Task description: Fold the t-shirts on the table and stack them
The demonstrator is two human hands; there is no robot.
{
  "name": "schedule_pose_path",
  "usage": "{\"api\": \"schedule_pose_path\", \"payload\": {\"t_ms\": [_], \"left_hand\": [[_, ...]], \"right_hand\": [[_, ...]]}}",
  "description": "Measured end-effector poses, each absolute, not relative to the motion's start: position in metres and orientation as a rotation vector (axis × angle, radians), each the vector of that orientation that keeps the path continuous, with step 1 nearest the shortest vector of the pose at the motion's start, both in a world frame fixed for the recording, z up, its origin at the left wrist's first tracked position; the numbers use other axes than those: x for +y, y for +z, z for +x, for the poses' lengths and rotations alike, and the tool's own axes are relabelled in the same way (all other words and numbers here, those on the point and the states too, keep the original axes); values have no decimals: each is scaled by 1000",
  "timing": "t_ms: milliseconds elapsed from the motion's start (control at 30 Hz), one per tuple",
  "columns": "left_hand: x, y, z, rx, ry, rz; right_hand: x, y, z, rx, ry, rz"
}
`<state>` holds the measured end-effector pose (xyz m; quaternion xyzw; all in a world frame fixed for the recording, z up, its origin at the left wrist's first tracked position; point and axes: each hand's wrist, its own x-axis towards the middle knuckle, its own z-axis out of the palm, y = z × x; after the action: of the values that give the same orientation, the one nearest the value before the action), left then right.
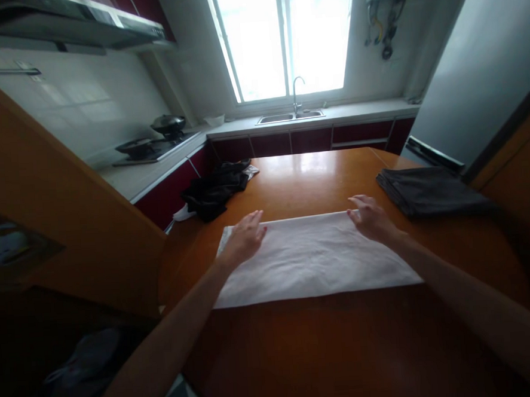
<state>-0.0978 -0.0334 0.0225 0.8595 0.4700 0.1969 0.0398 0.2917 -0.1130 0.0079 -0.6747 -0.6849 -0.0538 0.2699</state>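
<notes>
A white folded cloth (311,258) lies in a wide flat rectangle on the brown wooden table (310,345). Small wrinkles run across its middle. My left hand (246,237) is over the cloth's far left corner, fingers stretched out and apart. At the far right corner is my right hand (371,217), also open, with its fingertips by the far edge. Neither hand visibly grips the fabric. A patterned bit of the cloth shows beside my left wrist.
A rumpled heap of black clothing (217,188) sits at the table's far left edge. Dark grey folded fabric (430,191) lies at the right, near the fridge (482,77). Behind are a sink (276,119), and a stove (158,148) with two pans.
</notes>
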Motion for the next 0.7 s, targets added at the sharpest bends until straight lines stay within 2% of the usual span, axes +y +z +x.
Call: {"api": "schedule_pose_path", "payload": {"t_ms": [167,300,500,700], "left_hand": [[-90,4,12,1365,350,2734],[-102,-13,33,1425,246,2747],[-97,-14,26,1428,200,2752],[-98,-16,29,1427,205,2755]], "right_hand": [[-115,-5,187,-2078,53,-1882],[-118,-20,163,-2144,129,-1953],[-120,-15,182,-2134,149,-2004],[-134,-19,273,-1900,59,-2268]]}}
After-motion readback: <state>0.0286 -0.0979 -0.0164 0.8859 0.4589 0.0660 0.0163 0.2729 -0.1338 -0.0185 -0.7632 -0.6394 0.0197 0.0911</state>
